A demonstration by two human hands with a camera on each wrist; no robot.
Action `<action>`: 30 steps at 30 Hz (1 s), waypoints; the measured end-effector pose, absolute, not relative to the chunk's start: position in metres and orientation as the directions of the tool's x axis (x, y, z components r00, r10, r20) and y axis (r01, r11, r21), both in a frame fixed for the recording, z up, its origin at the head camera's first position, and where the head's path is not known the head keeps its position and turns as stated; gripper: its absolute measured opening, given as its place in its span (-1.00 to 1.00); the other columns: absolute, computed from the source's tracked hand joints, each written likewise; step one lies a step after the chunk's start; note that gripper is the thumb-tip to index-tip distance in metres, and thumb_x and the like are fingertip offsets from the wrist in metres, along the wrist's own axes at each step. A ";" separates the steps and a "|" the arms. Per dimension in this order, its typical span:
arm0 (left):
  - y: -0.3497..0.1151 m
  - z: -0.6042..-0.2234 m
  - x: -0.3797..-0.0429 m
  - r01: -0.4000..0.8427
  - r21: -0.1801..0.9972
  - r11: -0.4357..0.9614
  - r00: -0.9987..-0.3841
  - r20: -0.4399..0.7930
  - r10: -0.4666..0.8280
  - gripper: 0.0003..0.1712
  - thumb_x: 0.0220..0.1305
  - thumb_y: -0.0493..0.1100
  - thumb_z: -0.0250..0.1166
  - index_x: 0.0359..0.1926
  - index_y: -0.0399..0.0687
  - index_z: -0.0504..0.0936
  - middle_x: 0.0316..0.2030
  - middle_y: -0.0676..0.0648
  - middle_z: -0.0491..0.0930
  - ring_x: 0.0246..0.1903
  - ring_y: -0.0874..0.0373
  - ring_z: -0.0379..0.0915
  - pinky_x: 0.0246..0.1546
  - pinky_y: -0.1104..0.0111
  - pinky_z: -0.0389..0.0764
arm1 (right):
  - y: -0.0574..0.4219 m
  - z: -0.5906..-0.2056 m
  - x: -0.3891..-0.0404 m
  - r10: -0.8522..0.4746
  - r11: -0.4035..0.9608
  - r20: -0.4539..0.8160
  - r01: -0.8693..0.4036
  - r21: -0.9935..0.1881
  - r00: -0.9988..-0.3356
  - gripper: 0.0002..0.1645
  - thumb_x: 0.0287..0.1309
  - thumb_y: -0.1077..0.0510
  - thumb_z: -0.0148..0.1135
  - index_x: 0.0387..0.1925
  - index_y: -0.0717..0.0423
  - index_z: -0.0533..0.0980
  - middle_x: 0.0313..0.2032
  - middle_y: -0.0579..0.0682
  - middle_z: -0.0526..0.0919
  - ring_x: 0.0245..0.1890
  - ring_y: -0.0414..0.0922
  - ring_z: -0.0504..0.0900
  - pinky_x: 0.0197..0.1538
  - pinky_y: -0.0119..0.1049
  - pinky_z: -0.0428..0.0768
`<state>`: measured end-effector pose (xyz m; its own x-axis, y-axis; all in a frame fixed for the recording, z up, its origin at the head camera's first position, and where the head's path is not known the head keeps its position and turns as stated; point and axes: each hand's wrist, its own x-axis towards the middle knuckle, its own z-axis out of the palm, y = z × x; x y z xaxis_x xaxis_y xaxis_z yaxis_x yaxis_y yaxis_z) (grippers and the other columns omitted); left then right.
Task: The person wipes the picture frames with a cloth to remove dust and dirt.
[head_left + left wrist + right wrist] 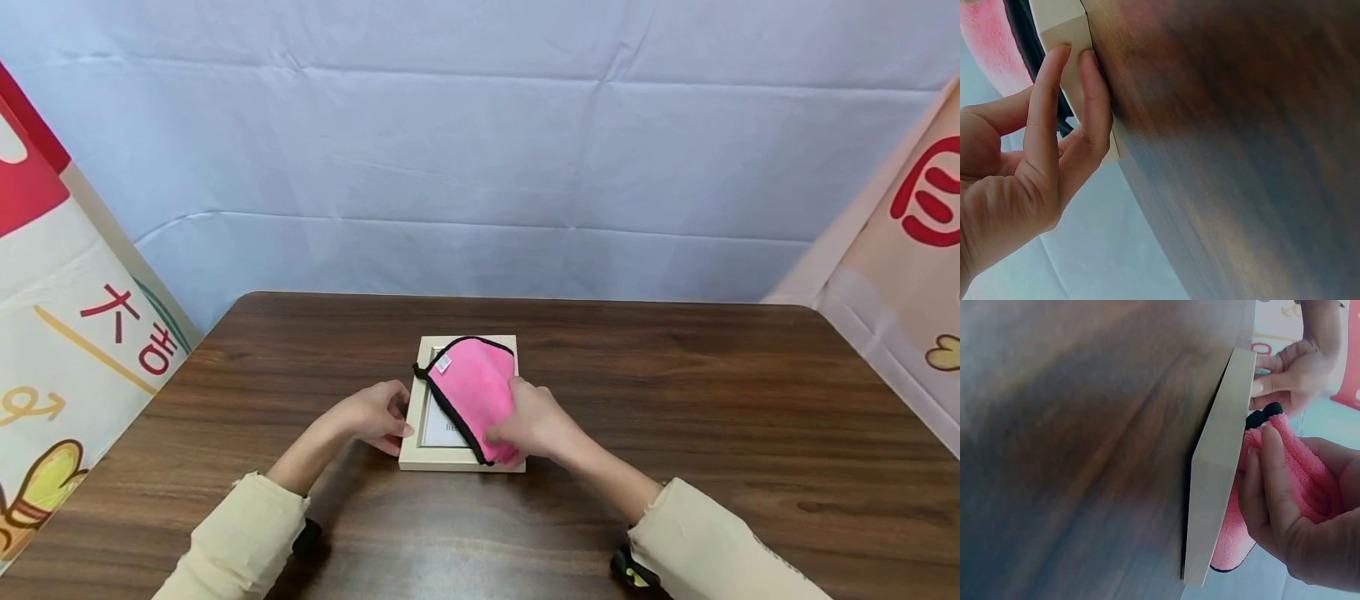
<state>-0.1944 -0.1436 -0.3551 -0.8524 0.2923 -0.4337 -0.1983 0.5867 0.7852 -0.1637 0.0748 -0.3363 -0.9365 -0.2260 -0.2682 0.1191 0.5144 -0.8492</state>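
A cream picture frame point(411, 442) lies flat on the table, with part of its white insert showing. Over its face spreads a pink cloth point(476, 383) with black edging, a small white tag and a black loop at its upper left corner. My right hand point(534, 421) grips the cloth at its right side, bunching it between fingers and thumb in the right wrist view. At the frame's left edge is my left hand point(378, 417), holding it with bent fingers. Two of its fingertips press the frame's side point(1054, 31) in the left wrist view.
The brown wood-grain table point(675, 392) reaches back to a pale blue cloth backdrop point(480, 167). Printed panels stand at the left point(67, 333) and right point(900, 333). Dark wrist straps point(633, 571) show at the cuffs.
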 end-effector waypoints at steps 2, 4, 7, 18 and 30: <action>-0.144 -0.355 -0.194 -0.194 0.787 0.586 -0.852 -0.431 0.297 -0.58 0.12 -0.53 0.17 -0.02 -0.41 0.24 -0.34 -0.26 0.36 -0.47 0.03 0.50 -0.44 0.27 0.67 | 0.074 -0.336 -0.162 -0.232 0.520 -0.262 0.109 -0.847 -0.937 -0.47 -0.17 0.45 0.24 -0.11 0.41 0.24 -0.65 0.17 0.55 -0.72 -0.03 0.60 -0.65 -0.24 0.62; -0.144 -0.355 -0.194 -0.197 0.788 0.584 -0.854 -0.430 0.292 -0.58 0.11 -0.53 0.17 -0.02 -0.40 0.24 -0.35 -0.25 0.36 -0.48 0.04 0.50 -0.45 0.27 0.67 | 0.073 -0.335 -0.161 -0.234 0.526 -0.258 0.101 -0.845 -0.937 -0.50 -0.17 0.45 0.24 -0.14 0.40 0.25 -0.65 0.16 0.55 -0.72 -0.03 0.60 -0.65 -0.25 0.62; -0.144 -0.356 -0.194 -0.191 0.792 0.580 -0.854 -0.426 0.300 -0.58 0.11 -0.54 0.16 -0.02 -0.42 0.23 -0.35 -0.26 0.36 -0.47 0.03 0.50 -0.45 0.28 0.67 | 0.072 -0.335 -0.162 -0.234 0.539 -0.247 0.086 -0.838 -0.940 -0.51 -0.17 0.45 0.24 -0.15 0.40 0.26 -0.68 0.15 0.55 -0.74 -0.04 0.60 -0.66 -0.26 0.61; -0.144 -0.355 -0.192 -0.187 0.806 0.562 -0.854 -0.416 0.313 -0.59 0.12 -0.56 0.14 -0.03 -0.44 0.22 -0.35 -0.28 0.37 -0.44 -0.01 0.52 -0.43 0.26 0.67 | 0.074 -0.334 -0.187 -0.179 0.610 -0.233 0.077 -0.788 -0.956 -0.44 -0.18 0.40 0.27 -0.09 0.41 0.25 -0.55 0.18 0.52 -0.76 -0.05 0.59 -0.64 -0.29 0.62; -0.145 -0.357 -0.193 -0.194 0.805 0.560 -0.859 -0.416 0.300 -0.61 0.12 -0.56 0.13 -0.04 -0.42 0.23 -0.36 -0.27 0.36 -0.46 0.02 0.51 -0.44 0.26 0.67 | 0.072 -0.336 -0.187 -0.180 0.586 -0.242 0.093 -0.805 -0.953 -0.45 -0.19 0.41 0.26 -0.09 0.38 0.26 -0.60 0.17 0.54 -0.76 -0.04 0.59 -0.64 -0.26 0.62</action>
<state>-0.1934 -0.1447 -0.3568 -0.8585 0.3002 -0.4157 -0.1942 0.5600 0.8054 -0.1872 0.0715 -0.3357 -0.9534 -0.1805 -0.2418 0.0932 0.5861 -0.8049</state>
